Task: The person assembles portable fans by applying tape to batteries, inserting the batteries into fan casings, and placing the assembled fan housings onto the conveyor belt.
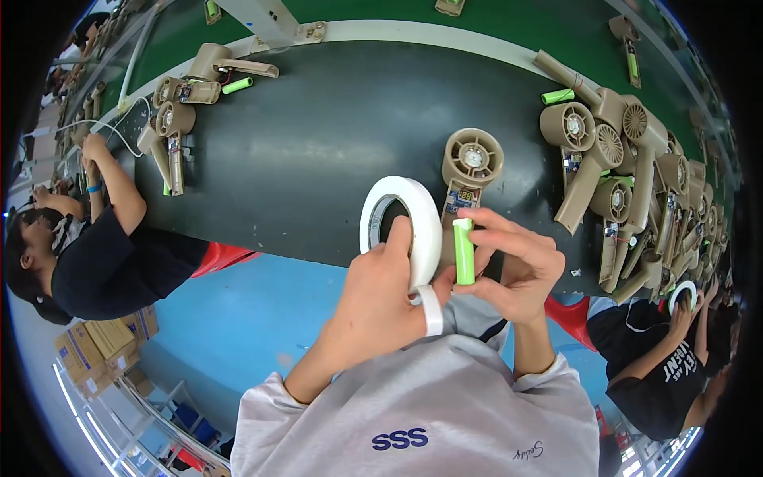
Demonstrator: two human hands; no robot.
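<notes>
My left hand (375, 296) is closed around a roll of white tape (427, 226), its fingers through the ring. A loose strip of the tape (431, 312) curls beside the left thumb. In my right hand (520, 266), a green cylindrical battery (464, 256) is pinched upright between thumb and fingers, just right of the roll. Beyond both hands lies a beige handheld fan (473, 161), its handle exposing a small circuit board (462, 197). The lower handle is partly hidden behind the battery and fingers.
Many beige fans (624, 163) are heaped on the dark worktable (318, 135) at right. More fan parts (175, 119) and a green battery (238, 85) lie at far left. A metal post (274, 24) stands at the back. Co-workers (119, 238) sit on either side.
</notes>
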